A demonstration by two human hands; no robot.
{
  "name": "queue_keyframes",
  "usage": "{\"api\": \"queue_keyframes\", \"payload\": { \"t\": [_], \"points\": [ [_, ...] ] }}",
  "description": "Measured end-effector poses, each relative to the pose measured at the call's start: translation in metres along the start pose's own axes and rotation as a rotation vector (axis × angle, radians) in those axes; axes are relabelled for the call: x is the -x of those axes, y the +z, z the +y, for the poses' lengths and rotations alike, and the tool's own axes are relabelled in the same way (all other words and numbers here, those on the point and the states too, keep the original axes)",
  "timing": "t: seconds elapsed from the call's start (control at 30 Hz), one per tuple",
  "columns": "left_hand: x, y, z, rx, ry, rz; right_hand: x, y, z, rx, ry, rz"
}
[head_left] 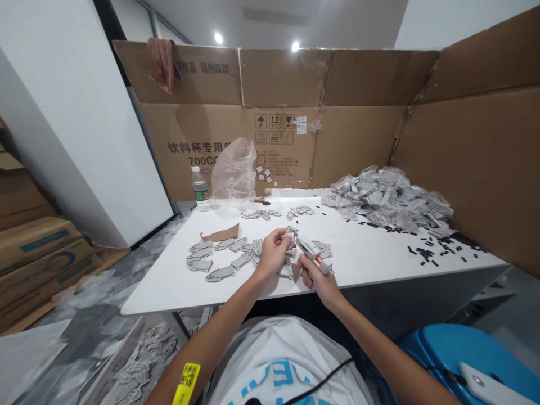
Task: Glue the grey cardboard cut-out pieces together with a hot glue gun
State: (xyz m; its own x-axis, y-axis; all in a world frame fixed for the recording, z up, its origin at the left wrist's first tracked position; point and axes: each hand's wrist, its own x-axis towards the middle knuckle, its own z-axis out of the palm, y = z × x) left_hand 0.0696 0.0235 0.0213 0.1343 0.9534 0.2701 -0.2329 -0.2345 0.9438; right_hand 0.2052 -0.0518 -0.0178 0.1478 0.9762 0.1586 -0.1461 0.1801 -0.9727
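Above the table (169, 287), hands (274, 253) (nearly touching) grip a grey cutout (290, 232) and glue gun (312, 250).

From here I see a white table (169, 287) bearing gray cutouts (220, 274) in loose rows, a heap of bagged parts (386, 197) far right, scattered black bits (426, 253), a cardboard scrap (221, 233), a water bottle (201, 188) and a clear bag (234, 169) at the back left.
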Motion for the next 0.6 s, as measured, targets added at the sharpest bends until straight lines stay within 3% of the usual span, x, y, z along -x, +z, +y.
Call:
{"api": "queue_keyframes", "payload": {
  "t": [0.6],
  "points": [
    [0.0012,0.0013,0.0019,0.045,-0.027,-0.014,-0.0027,-0.0013,0.0029,-0.003,0.086,0.029]
  ]
}}
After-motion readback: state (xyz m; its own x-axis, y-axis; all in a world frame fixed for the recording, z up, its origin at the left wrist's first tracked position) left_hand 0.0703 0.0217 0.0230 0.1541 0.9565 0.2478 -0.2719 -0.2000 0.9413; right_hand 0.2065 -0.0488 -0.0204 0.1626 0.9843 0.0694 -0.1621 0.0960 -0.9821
